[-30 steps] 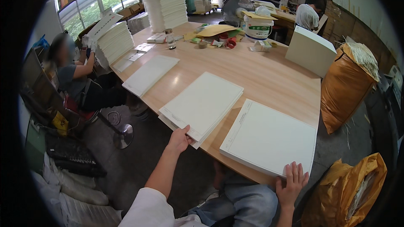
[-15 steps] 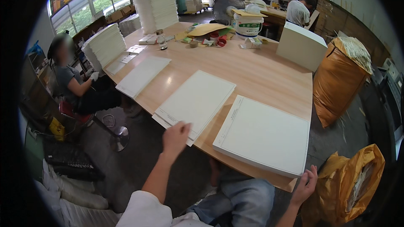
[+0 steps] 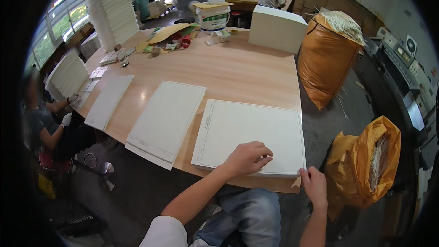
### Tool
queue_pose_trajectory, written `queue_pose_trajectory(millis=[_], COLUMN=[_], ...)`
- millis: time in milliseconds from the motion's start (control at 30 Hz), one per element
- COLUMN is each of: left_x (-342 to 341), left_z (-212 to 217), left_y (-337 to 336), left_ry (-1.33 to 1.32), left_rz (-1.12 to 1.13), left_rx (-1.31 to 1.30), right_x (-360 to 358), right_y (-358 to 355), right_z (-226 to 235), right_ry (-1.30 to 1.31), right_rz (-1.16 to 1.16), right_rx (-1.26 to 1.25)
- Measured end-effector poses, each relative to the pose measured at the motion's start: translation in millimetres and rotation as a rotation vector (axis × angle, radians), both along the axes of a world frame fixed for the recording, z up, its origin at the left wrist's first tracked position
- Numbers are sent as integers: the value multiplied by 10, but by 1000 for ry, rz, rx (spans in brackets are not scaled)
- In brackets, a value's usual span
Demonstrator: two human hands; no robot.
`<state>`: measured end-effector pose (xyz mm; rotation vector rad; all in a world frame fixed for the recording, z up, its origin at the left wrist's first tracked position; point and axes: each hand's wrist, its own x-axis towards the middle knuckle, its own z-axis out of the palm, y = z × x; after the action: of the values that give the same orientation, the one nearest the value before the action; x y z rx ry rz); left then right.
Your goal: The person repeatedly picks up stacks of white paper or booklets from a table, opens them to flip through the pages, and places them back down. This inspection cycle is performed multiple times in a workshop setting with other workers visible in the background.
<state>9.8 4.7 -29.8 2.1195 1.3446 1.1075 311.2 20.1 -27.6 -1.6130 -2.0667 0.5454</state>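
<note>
Filling most of the view, the wooden table carries three flat white stacks. The nearest paper stack lies at the table's near edge; it looks limp sheet by sheet, heavy together, best taken at a corner. The left hand rests curled on its near edge; the right hand, fingers bent, touches the corner, holding nothing.

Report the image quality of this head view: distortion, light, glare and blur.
Head view: heavy fisheye, so the table edges bow and black corners frame the picture; daylight from the windows at upper left is blown out; the left hand and right hand on the nearest paper stack look sharp; the seated person's face is blurred.
</note>
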Motion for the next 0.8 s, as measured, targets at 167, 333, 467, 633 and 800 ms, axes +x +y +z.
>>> queue_pose_trajectory(millis=[167,333,467,633,800], left_x=[0,-54,-39,-63,-73], left_z=[-26,-73,57,45,45], left_y=[25,24,26,38,15], left_ry=[-226,-226,-141,-181,-194], left_rz=[-51,-85,-101,-146,-120], left_rx=[29,-52,6,-24,-69], right_x=[-368,-622,-609,-551,-553], right_y=[1,161,210,267,252], right_z=[461,244,369,486,485], right_ry=[541,868,787,1253,1174], right_rz=[-208,-157,-74,-20,-22], right_rx=[-156,-160,-173,-443,-423])
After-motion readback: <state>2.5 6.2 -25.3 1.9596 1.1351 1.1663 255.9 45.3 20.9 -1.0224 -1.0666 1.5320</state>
